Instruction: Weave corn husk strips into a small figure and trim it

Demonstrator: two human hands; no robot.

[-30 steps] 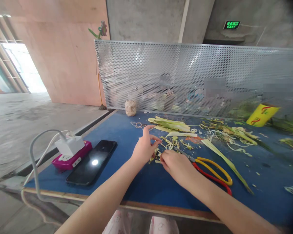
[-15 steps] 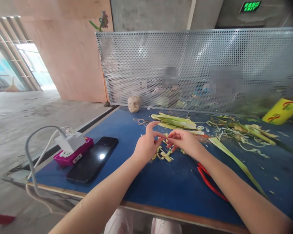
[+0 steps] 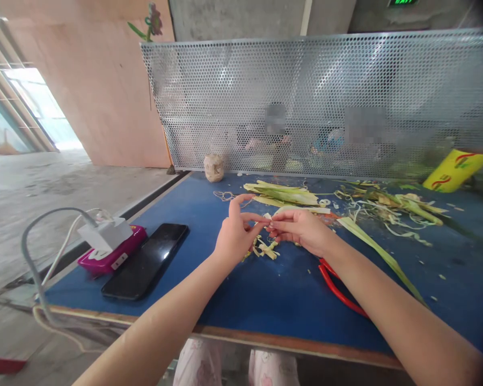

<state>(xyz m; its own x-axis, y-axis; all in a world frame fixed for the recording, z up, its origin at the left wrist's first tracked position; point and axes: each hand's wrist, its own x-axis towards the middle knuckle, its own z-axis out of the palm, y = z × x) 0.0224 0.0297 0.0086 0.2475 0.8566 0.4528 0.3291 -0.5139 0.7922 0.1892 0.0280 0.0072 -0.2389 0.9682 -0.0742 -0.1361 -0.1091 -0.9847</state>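
Observation:
My left hand (image 3: 237,235) and my right hand (image 3: 301,231) meet fingertip to fingertip over the middle of the table. Between their pinched thumbs and forefingers is a small pale strip of leaf (image 3: 268,216), mostly covered by the fingers. Just below them lies a small heap of yellowish knotted leaf pieces (image 3: 269,250). Long green-yellow leaf strips (image 3: 284,194) are stacked beyond the hands. A tool with red handles (image 3: 338,295) rests under my right forearm, its working end hidden. One long pale green leaf (image 3: 380,254) stretches out to the right of that forearm.
On the left are a black phone (image 3: 147,262) and a magenta power strip (image 3: 104,258) with a white charger (image 3: 105,236) and cables. A twine ball (image 3: 214,168), leaf scraps (image 3: 406,206) and a yellow roll (image 3: 454,170) sit before the perforated metal screen (image 3: 241,96).
The view has shifted slightly, so the scene sits a little further left and higher. Both hands keep their pinch, and the right fingers have turned slightly around the leaf strip.

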